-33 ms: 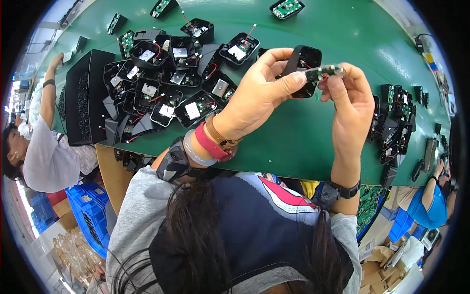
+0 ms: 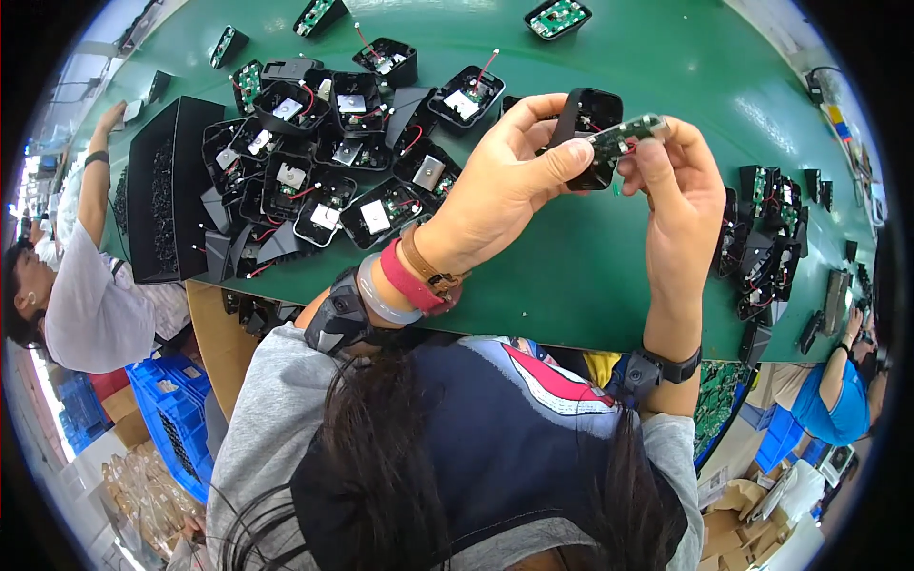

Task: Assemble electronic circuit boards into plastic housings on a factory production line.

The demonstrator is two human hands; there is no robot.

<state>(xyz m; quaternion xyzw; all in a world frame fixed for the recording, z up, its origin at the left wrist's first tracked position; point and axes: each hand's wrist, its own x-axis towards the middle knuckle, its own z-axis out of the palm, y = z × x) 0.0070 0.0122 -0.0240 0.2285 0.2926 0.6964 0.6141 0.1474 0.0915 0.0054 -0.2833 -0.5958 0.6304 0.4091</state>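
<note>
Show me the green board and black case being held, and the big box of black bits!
Green board [image 2: 617, 140], head view: middle of its face.
Black case [image 2: 600, 108], head view: inside, near its top end.
Big box of black bits [image 2: 193, 157], head view: its right-hand wall.

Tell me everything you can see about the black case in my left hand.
The black case is a hollow shell with rounded corners, apparently plastic, its open side facing the camera. Your left hand grips it over the green table. A green circuit board, held in your right hand, crosses in front, hiding part of the interior; whether board and case touch is unclear. A little red wire shows by the board.
</note>
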